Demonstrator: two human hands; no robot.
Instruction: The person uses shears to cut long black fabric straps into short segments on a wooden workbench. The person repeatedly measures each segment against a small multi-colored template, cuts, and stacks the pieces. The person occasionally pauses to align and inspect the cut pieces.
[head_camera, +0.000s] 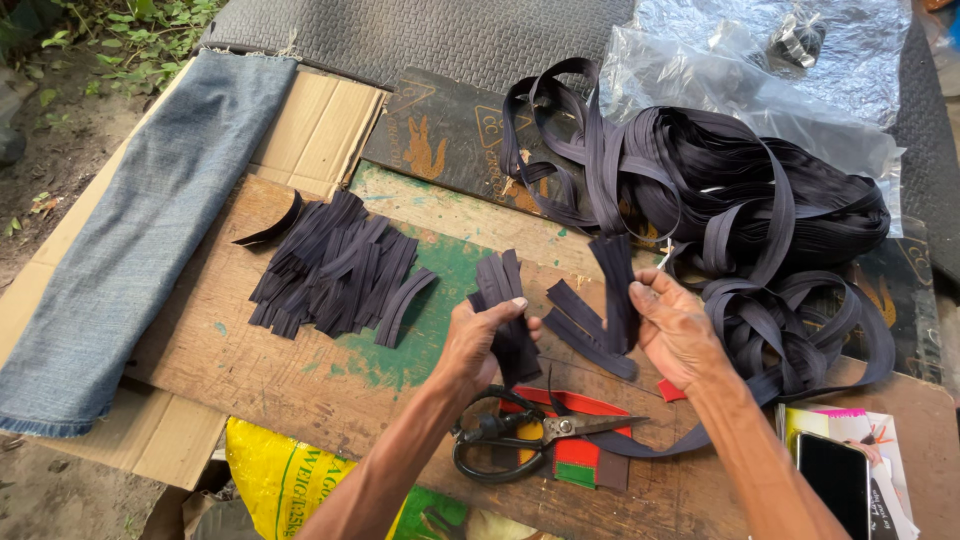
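Zipper strips (508, 300): left hand (478, 345) grips small bundle, right hand (672, 325) pinches few strips (615, 285) above worktop (300, 380); pile of cut pieces (335, 265) already lies left, big uncut tape coil (740, 200) remains right; scissors (520, 435) rest below hands

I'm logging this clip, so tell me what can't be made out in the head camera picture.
- Scissors: part of the handles hidden under the left hand and forearm.
- Phone: lower end cut off by the bottom edge.
- Metal bits in the clear plastic bag: too small and blurred by plastic.
- Right hand: palm hidden, so its grip on the dark strips is unclear.
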